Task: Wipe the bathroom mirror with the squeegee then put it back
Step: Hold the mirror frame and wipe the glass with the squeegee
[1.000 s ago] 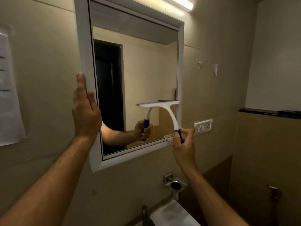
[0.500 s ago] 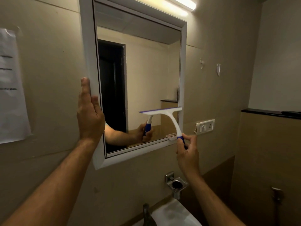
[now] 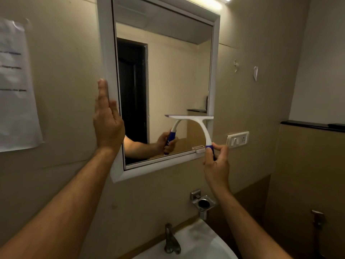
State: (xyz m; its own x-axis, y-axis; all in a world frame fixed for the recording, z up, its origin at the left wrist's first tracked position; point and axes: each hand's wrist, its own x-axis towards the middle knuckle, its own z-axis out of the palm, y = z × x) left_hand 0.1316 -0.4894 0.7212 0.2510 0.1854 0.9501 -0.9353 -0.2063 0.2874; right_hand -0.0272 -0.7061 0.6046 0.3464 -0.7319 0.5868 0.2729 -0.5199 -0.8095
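**Squeegee on the mirror, low right corner**

Right hand (image 3: pixel 216 163) pinches the squeegee (image 3: pixel 196 126) by its blue grip, thumb + fingertips curled round it, just beside the mirror's bottom right corner. Handle is smooth white plastic, curves up and left in an arc to a flat straight blade bar lying horizontal against the glass, right end overlapping the frame. Blade sits in the lower right part of the mirror (image 3: pixel 168 75), and you can see hand + squeegee doubled in the reflection.

Left hand (image 3: pixel 108 120) is flat, fingers straight and pointing up, pressed on the left side of the white frame. Frame is chunky w/ a beveled edge, glass is rectangular.

Other stuff: small white clip thing (image 3: pixel 199 148) on the bottom frame edge near the grip, white switch plate (image 3: pixel 238 138) on the beige wall to the right, square chrome holder (image 3: pixel 203 202) w/ a round hole below, metal tap (image 3: pixel 170 240) over a glossy white basin (image 3: pixel 201 245), paper sheet (image 3: pixel 16 85) stuck on the wall at left, tube light (image 3: pixel 214 2) up top.
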